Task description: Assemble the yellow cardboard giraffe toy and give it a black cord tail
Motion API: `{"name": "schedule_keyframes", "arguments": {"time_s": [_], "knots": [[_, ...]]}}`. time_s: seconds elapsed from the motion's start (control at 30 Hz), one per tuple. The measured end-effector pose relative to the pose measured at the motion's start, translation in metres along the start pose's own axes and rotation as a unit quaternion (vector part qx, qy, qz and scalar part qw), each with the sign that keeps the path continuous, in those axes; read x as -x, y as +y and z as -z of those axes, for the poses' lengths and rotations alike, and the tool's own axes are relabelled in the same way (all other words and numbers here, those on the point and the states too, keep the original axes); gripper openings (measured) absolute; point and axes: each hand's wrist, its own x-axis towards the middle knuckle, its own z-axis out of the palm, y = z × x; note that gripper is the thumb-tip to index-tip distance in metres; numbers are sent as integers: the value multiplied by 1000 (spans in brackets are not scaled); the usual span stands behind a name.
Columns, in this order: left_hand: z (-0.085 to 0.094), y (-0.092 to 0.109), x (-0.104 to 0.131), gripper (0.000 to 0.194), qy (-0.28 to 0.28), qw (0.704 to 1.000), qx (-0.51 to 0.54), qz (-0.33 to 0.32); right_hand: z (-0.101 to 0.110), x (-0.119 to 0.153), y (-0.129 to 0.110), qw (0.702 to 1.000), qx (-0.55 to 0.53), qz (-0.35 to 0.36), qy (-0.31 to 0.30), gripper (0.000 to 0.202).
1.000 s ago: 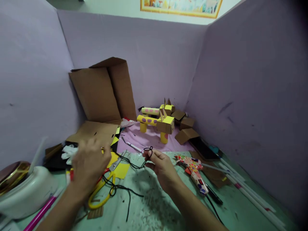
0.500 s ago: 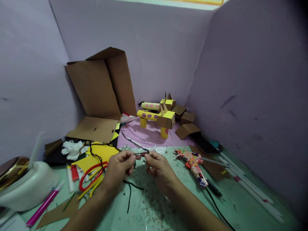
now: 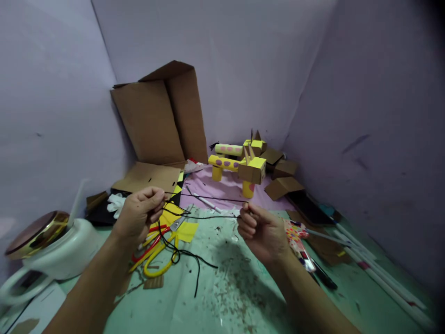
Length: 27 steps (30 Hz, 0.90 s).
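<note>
Black cord is found drawn between the two hands, above the middle of the tabletop and on the near side of the pink cloth. The left hand is closed, pinching the cord between thumb and forefinger; the right hand is likewise narrow, fingers curled, gripping the cord at its tips. As to progress: one strand is pulled straight and a second runs below it with some slack; no finished knot can be made out between the hands, and the cord is joined to neither figure. The near yellow figure and the far pale figure both stand with tube body and boxed, horned head in place. The far one carries a black tuft at its left end; none is visible on the near one, which in this inspector's judgement leaves that end unfinished. Orientation: the taut strand's long axis lies left to right, its right end slightly nearer. The loose remainder trails over the handles of the scissors, one free end pointing right, the other toward the near edge.
</note>
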Motion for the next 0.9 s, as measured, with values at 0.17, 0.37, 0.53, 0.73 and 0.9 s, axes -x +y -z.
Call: {"name": "schedule_keyframes", "arguments": {"time_s": [0.17, 0.37, 0.53, 0.73, 0.9], "knots": [[25, 4, -7, 19, -9, 992, -120, -41, 3, 3, -17, 998, 16, 53, -38, 17], [43, 13, -13, 12, 68, 984, -115, -117, 14, -4, -25, 982, 130, 134, -2, 20], [41, 13, -13, 32, 214, 823, -514, -110, 18, -9, 6, 858, 460, 225, 33, 44], [17, 6, 3, 36, 89, 729, -673, -86, 1, 14, 31, 597, 786, 124, -103, 11], [-17, -14, 28, 14, -337, 729, -591, -77, -3, 20, 42, 516, 840, 38, -164, 15]]}}
